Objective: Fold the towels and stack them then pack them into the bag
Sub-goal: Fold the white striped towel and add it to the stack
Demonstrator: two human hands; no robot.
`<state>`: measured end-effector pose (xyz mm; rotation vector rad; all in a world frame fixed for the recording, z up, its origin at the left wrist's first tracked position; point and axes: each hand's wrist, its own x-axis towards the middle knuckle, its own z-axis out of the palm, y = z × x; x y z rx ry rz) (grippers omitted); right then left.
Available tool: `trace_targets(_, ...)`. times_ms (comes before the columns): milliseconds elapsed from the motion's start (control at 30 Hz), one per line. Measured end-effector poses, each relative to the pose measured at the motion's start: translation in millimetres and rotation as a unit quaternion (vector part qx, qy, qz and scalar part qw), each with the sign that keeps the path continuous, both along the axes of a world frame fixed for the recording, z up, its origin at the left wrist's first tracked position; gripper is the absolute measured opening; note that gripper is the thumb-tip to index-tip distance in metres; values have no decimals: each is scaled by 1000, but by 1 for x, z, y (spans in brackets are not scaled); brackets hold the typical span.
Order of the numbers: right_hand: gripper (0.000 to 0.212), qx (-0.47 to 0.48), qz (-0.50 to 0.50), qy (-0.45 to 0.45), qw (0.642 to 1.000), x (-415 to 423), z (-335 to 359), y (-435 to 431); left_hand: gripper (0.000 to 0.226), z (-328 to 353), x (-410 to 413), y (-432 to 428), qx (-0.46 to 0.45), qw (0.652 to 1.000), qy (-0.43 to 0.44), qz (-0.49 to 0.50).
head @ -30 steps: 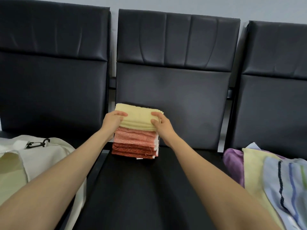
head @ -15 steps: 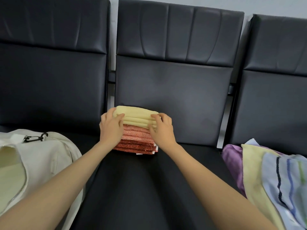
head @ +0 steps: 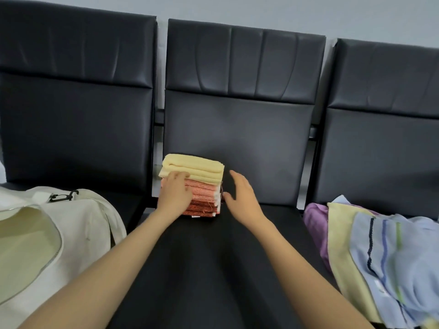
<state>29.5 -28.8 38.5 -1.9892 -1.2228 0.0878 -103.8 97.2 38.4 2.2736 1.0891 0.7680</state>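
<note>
My left hand lies flat, fingers released, against the stack of folded yellow and orange-red towels; my right hand hangs open just beside that stack.

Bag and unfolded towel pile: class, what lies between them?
In the head view, between the bag and unfolded towel pile lies the middle seat, bearing the folded stack and both forearms.

Both bare forearms reach forward from the lower corners, converging toward the middle. The left hand lies palm-down with its fingers pointing forward and slightly spread, pressed flat rather than curled. The right hand hangs apart from it, open, fingers loosely extended, thumb pointing left, gripping nothing.
</note>
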Motion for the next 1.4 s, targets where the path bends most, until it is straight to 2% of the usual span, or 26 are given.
trace_targets(133,58,77,-121,73,987,15,12,-87,36,7,19,-86,-91,984,-140,-66)
trace_targets(233,43,122,-217,93,964,37,21,-156,34,8,45,-150,-170,962,-174,-127)
trace_targets(367,34,105,-308,70,943,68,23,-243,31,8,85,-222,-228,943,-127,-208)
trace_targets(533,41,25,-403,60,913,93,-3,-317,31,-8,127,-284,-243,923,-40,-297)
trace_targets(733,37,-190,-377,41,906,115,-42,-339,45,-32,163,-331,-283,884,64,-367)
trace_targets(900,28,-229,-360,26,904,124,-58,-343,50,-50,183,-349,-281,863,130,-399)
trace_targets(1000,24,-232,-385,-8,893,124,-61,-342,45,-57,190,-350,-299,861,117,-394)
trace_targets(1067,19,-189,-392,-19,900,123,-55,-340,40,-57,191,-350,-354,854,84,-371)
trace_targets(1100,14,-129,-398,3,908,122,-48,-339,39,-54,190,-350,-382,851,61,-355)
trace_targets(1167,13,21,-371,105,922,113,-27,-337,42,-44,189,-351,-463,831,-1,-309)
trace_targets(1200,15,86,-325,156,929,107,-16,-337,45,-37,190,-349,-530,795,-47,-290)
trace_targets(1267,20,149,-202,264,931,94,2,-337,46,-23,190,-344,-653,699,-136,-258)
trace_targets(1300,23,156,-157,316,923,88,6,-337,40,-18,189,-339,-672,677,-154,-258)
trace_targets(1333,27,164,-139,351,911,83,9,-337,29,-14,187,-335,-659,689,-150,-261)
trace_targets(1400,28,201,-189,346,897,83,8,-337,19,-11,184,-329,-608,745,-126,-244)
